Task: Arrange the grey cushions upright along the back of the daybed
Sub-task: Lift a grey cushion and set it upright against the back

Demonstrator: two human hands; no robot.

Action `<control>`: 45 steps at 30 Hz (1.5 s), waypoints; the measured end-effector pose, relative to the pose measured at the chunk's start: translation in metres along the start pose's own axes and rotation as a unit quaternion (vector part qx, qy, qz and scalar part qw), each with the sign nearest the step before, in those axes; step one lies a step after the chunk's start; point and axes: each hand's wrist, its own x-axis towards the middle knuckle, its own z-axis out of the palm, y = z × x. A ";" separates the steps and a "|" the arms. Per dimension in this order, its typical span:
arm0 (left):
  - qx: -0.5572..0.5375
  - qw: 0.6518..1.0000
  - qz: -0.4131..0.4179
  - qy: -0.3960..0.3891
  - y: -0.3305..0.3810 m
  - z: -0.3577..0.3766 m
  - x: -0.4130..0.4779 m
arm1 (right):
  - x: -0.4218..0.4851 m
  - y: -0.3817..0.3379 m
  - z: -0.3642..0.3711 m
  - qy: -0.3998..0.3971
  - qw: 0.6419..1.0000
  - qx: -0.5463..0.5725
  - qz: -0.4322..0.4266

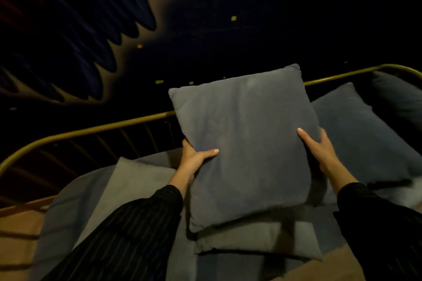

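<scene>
Cushion held: grey cushion (245, 143), square, raised clear of the bedding, tilted, its top edge leaning toward the back rail (91, 131)
Left hand (196, 157): clasped on the lower left edge, thumb across the front face, fingers hidden behind
Right hand (319, 146): clasped on the right edge, thumb on the front face, fingers behind, out of sight
Governing relation: rail lies directly beyond the cushion's top edge; both hands sit at about equal reach, low on the sides, so judged the next move is a push forward and a set-down on the bottom edge
Axis: no long axis to speak of; top corner already overlaps the rail line
Cushions placed: second cushion (363, 134) to the right, leaning at the rail; third cushion (399, 96) at the far right corner, dim
Cushion remaining: lighter grey cushion (137, 189) flat on the daybed (66, 201), below the held one
Progress: judged part done
Writing or brands: none legible
</scene>
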 end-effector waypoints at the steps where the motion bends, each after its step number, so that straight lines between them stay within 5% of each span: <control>1: 0.025 0.999 -0.003 -0.022 -0.004 0.017 0.003 | 0.008 0.006 -0.011 0.011 0.999 -0.033 0.011; 5: 0.225 0.971 -0.010 -0.079 -0.020 0.062 0.003 | 0.013 0.042 -0.011 -0.026 0.965 -0.250 0.074; 9: 0.341 0.929 0.070 -0.130 -0.029 0.079 0.006 | -0.018 0.078 0.041 -0.047 0.946 -0.309 0.083; 14: 0.315 0.934 0.058 -0.158 -0.041 0.041 0.021 | -0.035 0.049 0.092 0.044 0.933 -0.352 0.065; 17: 0.279 0.948 0.034 -0.148 -0.051 -0.001 0.019 | -0.052 0.027 0.143 0.095 0.937 -0.335 -0.033; 23: 0.294 0.954 -0.052 0.033 -0.111 -0.136 0.013 | -0.114 0.027 0.273 -0.084 0.868 -0.400 -0.281; 28: 0.240 0.933 -0.135 0.230 -0.169 -0.237 -0.034 | -0.132 0.054 0.366 -0.316 0.792 -0.468 -0.231; 34: 0.178 0.895 -0.219 0.347 -0.234 -0.263 -0.098 | -0.123 0.078 0.446 -0.423 0.716 -0.538 -0.136; 39: 0.067 0.856 -0.229 0.459 -0.253 -0.234 -0.104 | -0.088 0.098 0.480 -0.456 0.742 -0.482 -0.091; 45: -0.287 0.722 -0.320 0.542 -0.266 -0.212 -0.095 | -0.074 0.108 0.487 -0.454 0.778 -0.432 -0.045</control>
